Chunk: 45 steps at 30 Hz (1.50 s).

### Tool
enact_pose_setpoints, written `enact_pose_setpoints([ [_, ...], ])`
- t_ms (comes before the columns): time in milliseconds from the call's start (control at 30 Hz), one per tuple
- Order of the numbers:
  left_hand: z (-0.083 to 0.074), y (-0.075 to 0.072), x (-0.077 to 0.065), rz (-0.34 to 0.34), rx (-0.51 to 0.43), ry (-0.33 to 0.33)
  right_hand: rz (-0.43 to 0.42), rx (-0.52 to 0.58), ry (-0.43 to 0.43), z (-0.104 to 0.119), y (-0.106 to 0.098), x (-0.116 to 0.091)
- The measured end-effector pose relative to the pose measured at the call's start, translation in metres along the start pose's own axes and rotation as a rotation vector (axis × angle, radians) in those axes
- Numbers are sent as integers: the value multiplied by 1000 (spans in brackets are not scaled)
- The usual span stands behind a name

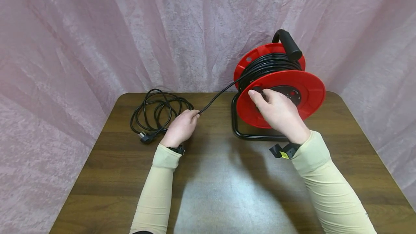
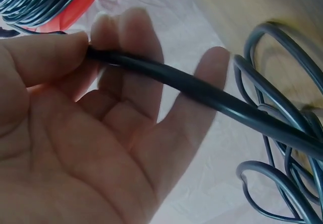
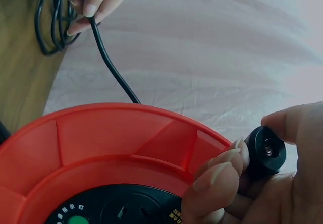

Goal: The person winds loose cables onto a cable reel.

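A red cable reel wound with black cable stands at the back right of the table. My right hand grips the black crank knob on the reel's front disc, thumb on one side and curled fingers on the other. From the drum a stretch of black cable runs down leftward to my left hand. In the left wrist view, my left thumb and fingers pinch that cable, which lies across the fingers. Beyond the hand, the loose cable coil lies on the table.
A plug with metal pins lies at the near side of the loose coil. The reel's black tube stand rests on the wooden table, and its carrying handle rises on top. Pink curtains hang behind.
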<state>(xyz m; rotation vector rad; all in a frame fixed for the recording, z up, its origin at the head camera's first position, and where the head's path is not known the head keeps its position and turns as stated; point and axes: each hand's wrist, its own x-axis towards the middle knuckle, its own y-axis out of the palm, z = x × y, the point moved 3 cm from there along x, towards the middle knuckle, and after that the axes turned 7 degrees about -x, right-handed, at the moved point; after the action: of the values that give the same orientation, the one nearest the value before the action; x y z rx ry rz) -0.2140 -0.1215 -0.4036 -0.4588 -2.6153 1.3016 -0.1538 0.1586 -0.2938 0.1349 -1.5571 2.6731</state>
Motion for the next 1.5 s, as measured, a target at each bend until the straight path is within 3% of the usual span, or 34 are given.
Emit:
enact_pose_setpoints([
  [167,3,-1,2,-50,9,12,-9,-14,7,0,-4,0],
  [467,5,-3,1,-69,-58,2,11,7,31,-2,-7,0],
  [933,5,-7,0,-50,-77,-8,45,130,63,-8,-18,1],
  [1133,8,-9,-1,-25,-17,11,52,158,75,-11,-21,1],
  [1500,17,-15,-4,4,-64,-67,76,199,87,-16,-25,1],
])
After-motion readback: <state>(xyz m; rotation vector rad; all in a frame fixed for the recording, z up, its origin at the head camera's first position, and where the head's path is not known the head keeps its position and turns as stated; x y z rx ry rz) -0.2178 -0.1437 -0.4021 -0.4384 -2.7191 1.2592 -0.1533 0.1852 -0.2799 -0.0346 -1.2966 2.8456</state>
